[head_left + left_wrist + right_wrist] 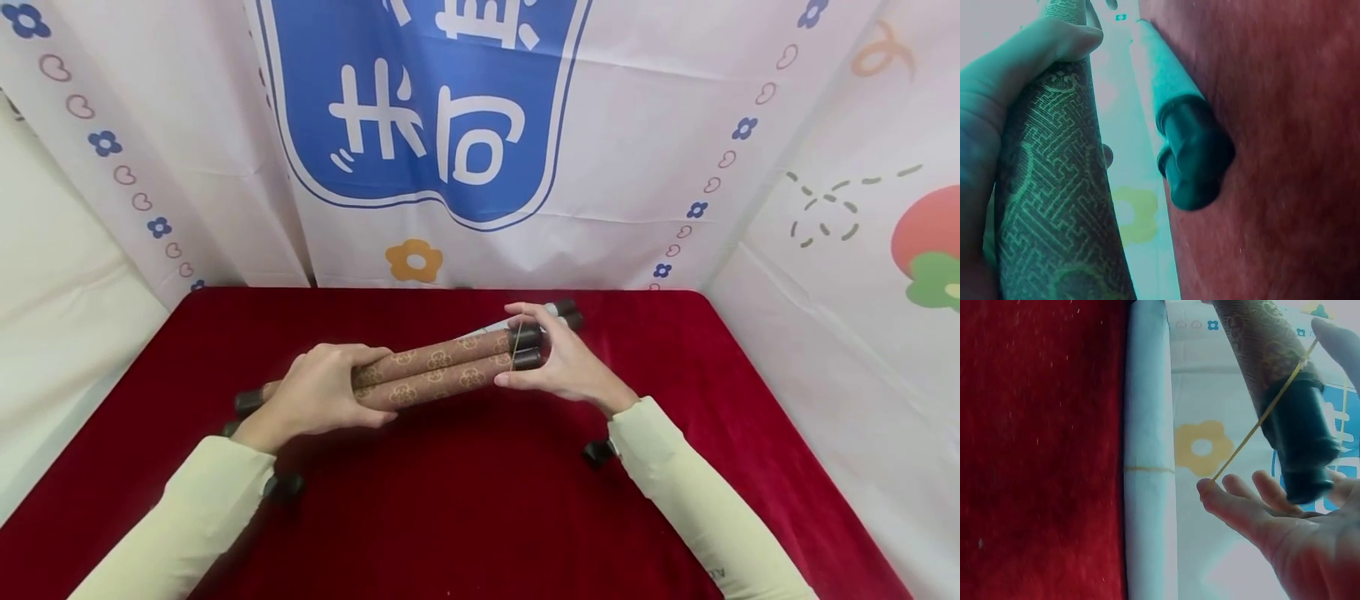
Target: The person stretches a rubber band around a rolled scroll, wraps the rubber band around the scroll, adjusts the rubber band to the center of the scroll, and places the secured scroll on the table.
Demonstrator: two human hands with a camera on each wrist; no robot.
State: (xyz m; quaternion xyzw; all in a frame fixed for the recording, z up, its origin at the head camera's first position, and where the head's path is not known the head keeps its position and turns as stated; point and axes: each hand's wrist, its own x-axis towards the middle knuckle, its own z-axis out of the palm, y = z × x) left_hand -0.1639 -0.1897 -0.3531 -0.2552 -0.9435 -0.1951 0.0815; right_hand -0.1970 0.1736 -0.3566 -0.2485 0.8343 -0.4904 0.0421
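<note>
A brown scroll (431, 371) with gold patterns is rolled up as two parallel rolls with dark end knobs. My left hand (315, 387) grips it toward its left end and keeps it tilted above the table. At the other end, my right hand (562, 358) spreads thumb and fingers apart. A thin yellow rubber band (1255, 430) stretches between those fingertips and passes around the scroll's dark knobs (1302, 434). Behind lies a pale scroll (1150, 406), also with dark knobs (1197, 153); a band circles its middle. The brown scroll hides most of it in the head view.
A table with a red velvet cloth (480, 500) lies under both hands. White printed curtains (637, 167) with a blue sign stand behind it and at the sides. Dark wrist straps (598, 452) hang below the sleeves.
</note>
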